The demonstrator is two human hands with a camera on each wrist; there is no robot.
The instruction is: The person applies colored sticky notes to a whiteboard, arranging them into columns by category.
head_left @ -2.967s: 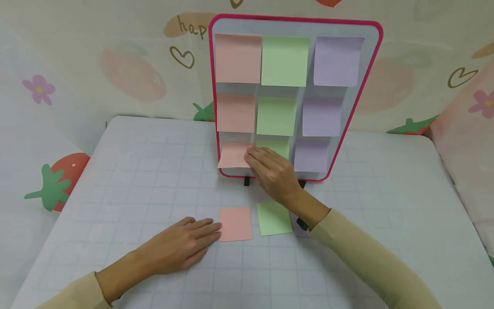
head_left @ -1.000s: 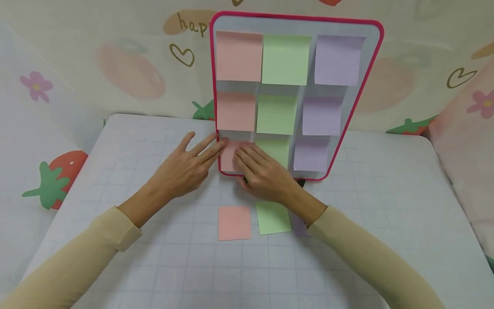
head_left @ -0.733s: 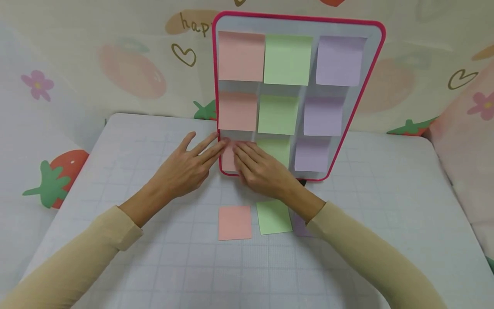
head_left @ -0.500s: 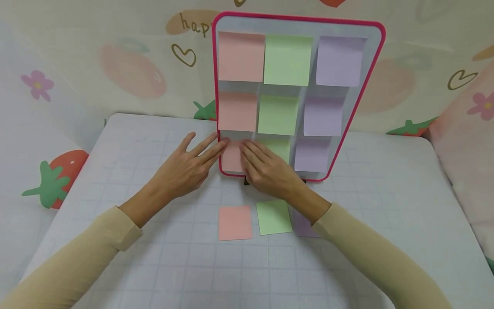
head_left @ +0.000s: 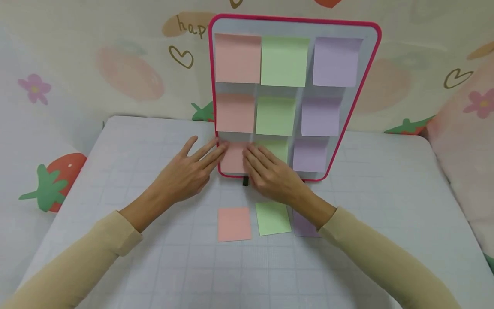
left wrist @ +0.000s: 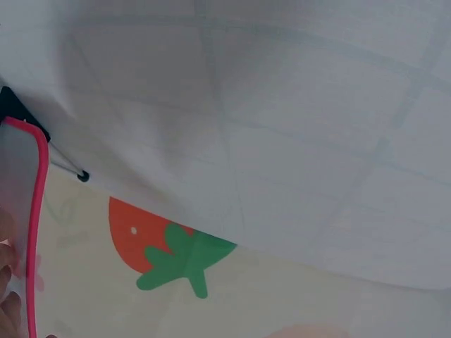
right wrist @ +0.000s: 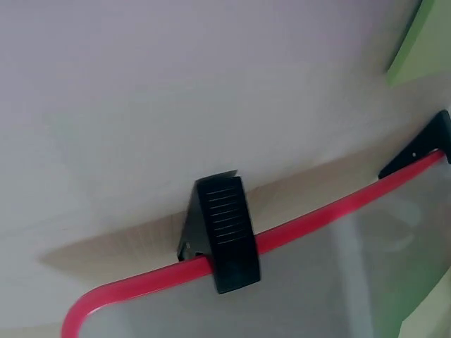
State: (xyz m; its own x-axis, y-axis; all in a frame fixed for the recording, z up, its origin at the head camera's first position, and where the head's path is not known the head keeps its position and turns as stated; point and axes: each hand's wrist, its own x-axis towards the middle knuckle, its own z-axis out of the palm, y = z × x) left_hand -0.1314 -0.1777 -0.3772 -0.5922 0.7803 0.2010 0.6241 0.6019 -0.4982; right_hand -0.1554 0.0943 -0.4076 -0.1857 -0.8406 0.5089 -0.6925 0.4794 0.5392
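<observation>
A white board with a pink-red frame (head_left: 377, 64) stands upright on the table and bears rows of pink, green and purple sticky notes. My left hand (head_left: 181, 174), fingers straight and spread, rests its fingertips on the left edge of the bottom-row pink sticky note (head_left: 234, 158). Opposite it, my right hand (head_left: 274, 176) presses straight fingers on that note's right edge; its thumb is hidden. Behind the right hand, the bottom green note (head_left: 279, 150) is partly covered. Only a few fingers (left wrist: 8, 282) show at the left wrist view's border.
On the table (head_left: 162, 274) before the board lie pink (head_left: 234, 224), green (head_left: 273, 219) and purple (head_left: 305, 225) squares, the purple one partly under the right arm. Black feet (right wrist: 229, 232) hold the board's lower edge. A strawberry-patterned cloth (head_left: 131, 73) hangs behind.
My left hand has risen from the table to the board's lower left. The bottom pink note, tilted outward before, now lies flatter. My right hand slid left across it, then back to its right edge.
</observation>
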